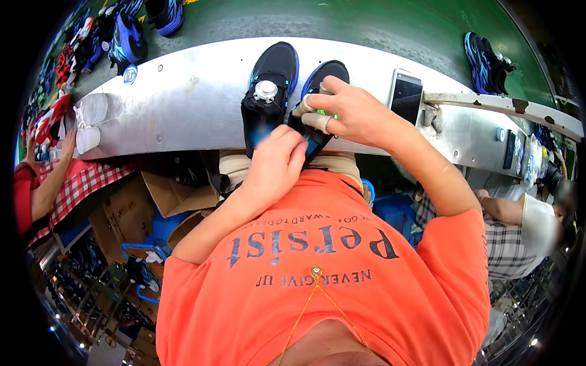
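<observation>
Two black shoes with blue soles lie side by side on the metal bench, toes pointing away from me. On the left shoe [274,67] sits a small round white piece [265,91], whose kind I cannot make out. My right hand [351,113] wears beige finger covers and is closed on the right shoe [329,73] around its opening, where a bit of green shows. My left hand [278,161] is at the heel end of the shoes, fingertips pressed together. Whatever it pinches is hidden.
A phone [406,97] lies right of the shoes, by a chipped white rail [506,105]. White shoes [90,122] stand at left, near a co-worker's arm [52,177]. More shoes [127,39] rest on the green surface [366,27] beyond. Cardboard boxes [174,183] sit below the bench.
</observation>
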`<state>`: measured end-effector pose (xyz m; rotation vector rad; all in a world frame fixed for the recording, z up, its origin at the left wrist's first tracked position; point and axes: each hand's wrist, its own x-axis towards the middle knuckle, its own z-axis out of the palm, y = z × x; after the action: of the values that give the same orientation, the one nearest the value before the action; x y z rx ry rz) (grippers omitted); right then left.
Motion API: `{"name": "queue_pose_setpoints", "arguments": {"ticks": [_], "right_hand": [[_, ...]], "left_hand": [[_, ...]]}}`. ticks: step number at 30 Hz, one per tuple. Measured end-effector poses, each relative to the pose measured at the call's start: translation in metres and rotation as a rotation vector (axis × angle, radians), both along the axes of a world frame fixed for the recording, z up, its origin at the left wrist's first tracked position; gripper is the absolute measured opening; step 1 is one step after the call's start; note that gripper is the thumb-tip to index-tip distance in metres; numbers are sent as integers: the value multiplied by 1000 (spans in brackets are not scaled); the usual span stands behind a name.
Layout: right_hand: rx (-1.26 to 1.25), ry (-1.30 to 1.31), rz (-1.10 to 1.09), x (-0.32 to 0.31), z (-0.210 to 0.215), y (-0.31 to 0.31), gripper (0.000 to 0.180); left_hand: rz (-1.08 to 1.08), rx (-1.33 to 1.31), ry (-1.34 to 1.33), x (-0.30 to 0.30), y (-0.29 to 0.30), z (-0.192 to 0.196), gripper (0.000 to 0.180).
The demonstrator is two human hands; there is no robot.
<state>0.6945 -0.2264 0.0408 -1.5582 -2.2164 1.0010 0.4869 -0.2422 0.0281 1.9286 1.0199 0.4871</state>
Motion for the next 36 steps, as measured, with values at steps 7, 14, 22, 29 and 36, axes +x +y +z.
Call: {"name": "queue_pose_setpoints", "arguments": {"ticks": [7,14,22,29,36], "right_hand": [[-123,470,20,13,-7,-10,40],[6,226,-173,-8,-5,-13,37],[20,178,-242,-5,-3,-19,41],[-39,277,-274,-6,0,-24,40],[98,359,-113,6,1,-23,39]], "left_hand": [[32,-909,-45,3,23,17,33],[258,-1082,-337,7,4,20,31],[242,-1080,-260,17,4,14,26],[252,-1089,-314,17,0,11,25],[265,-1118,-319,18,-3,12,24]]}}
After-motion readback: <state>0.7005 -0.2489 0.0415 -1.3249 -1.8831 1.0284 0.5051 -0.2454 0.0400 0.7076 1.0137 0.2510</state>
